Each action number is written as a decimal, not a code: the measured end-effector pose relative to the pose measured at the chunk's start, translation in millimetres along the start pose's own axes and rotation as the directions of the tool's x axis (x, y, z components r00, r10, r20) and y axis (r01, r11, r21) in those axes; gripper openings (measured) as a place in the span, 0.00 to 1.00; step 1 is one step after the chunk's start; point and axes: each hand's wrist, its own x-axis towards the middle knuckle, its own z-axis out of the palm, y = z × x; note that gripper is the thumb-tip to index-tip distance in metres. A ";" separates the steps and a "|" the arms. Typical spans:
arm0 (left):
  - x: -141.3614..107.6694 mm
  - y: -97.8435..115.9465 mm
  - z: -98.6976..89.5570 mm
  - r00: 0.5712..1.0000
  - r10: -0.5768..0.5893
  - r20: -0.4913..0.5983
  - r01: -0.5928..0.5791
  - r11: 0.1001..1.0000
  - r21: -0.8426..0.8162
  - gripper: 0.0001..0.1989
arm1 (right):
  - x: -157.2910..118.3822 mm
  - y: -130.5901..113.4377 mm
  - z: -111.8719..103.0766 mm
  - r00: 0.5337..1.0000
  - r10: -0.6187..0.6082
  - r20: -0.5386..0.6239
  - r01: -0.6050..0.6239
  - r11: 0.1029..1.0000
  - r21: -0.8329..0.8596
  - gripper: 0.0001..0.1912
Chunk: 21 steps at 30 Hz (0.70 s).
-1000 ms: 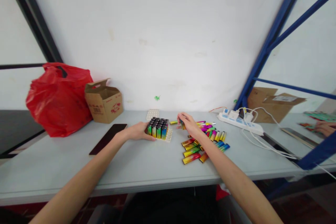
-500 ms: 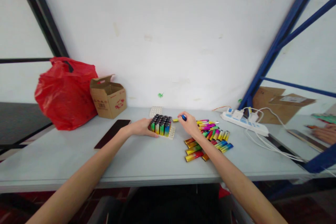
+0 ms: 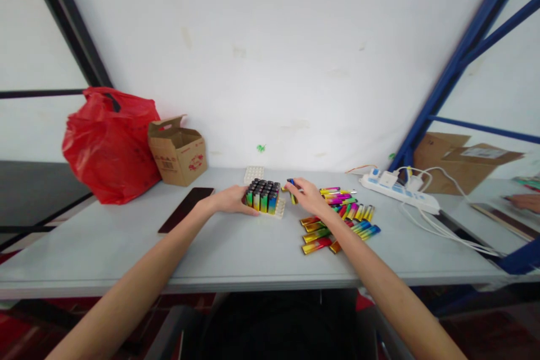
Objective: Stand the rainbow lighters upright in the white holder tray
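A block of upright lighters (image 3: 262,198) with black tops and shiny multicoloured bodies stands in a white holed tray (image 3: 278,211). My left hand (image 3: 233,200) is wrapped around the left side of this block, its thumb along the front edge. Just right of the tray, my right hand (image 3: 307,197) pinches a blue and gold lighter (image 3: 292,184), held roughly upright. Another yellowish lighter (image 3: 284,189) is partly visible beside those fingers. Under and beyond my right forearm lies a loose pile of colourful lighters (image 3: 317,245), partly covered by the arm.
Behind the block lies a second white holed tray (image 3: 254,172). A dark flat phone-like slab (image 3: 186,210), an open carton (image 3: 179,157) and a red bag (image 3: 112,146) are at left. To the right are a power strip (image 3: 400,194) with cables, a blue frame and another person's hand (image 3: 525,201).
My right hand has lowered slightly and turned the lighter more upright beside the tray. My left hand keeps its hold on the block. The camera view has shifted a little.
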 end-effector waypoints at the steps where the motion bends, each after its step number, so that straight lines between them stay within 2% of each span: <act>1: 0.1 0.2 -0.1 1.000 -0.009 0.000 0.009 1.000 0.011 0.37 | -0.3 -0.8 -0.2 1.000 0.001 -0.001 -0.001 0.997 -0.076 0.25; 4: 0.5 0.1 0.0 1.000 -0.029 -0.006 0.030 0.999 0.033 0.38 | -1.2 -3.2 -1.2 0.998 0.066 0.010 -0.063 0.981 -0.186 0.25; 7: 0.9 -0.6 0.3 1.000 -0.015 -0.008 0.015 1.000 0.025 0.39 | -1.0 -4.0 -2.0 0.994 0.107 -0.019 -0.109 0.983 -0.146 0.24; 9: 1.1 -1.2 0.2 1.000 -0.001 0.000 0.001 1.000 0.020 0.38 | -0.2 -3.0 -1.1 0.996 0.085 0.003 -0.084 0.990 -0.116 0.24; 14: 1.1 -1.4 0.4 1.000 0.001 0.001 -0.001 1.000 0.012 0.38 | 2.2 6.5 6.2 0.987 -0.006 0.158 0.029 0.989 -0.148 0.18; 21: 0.5 -1.1 0.8 0.999 -0.047 -0.002 0.047 0.999 0.018 0.38 | 2.4 14.0 1.5 0.974 -0.056 0.221 0.115 0.958 -0.264 0.16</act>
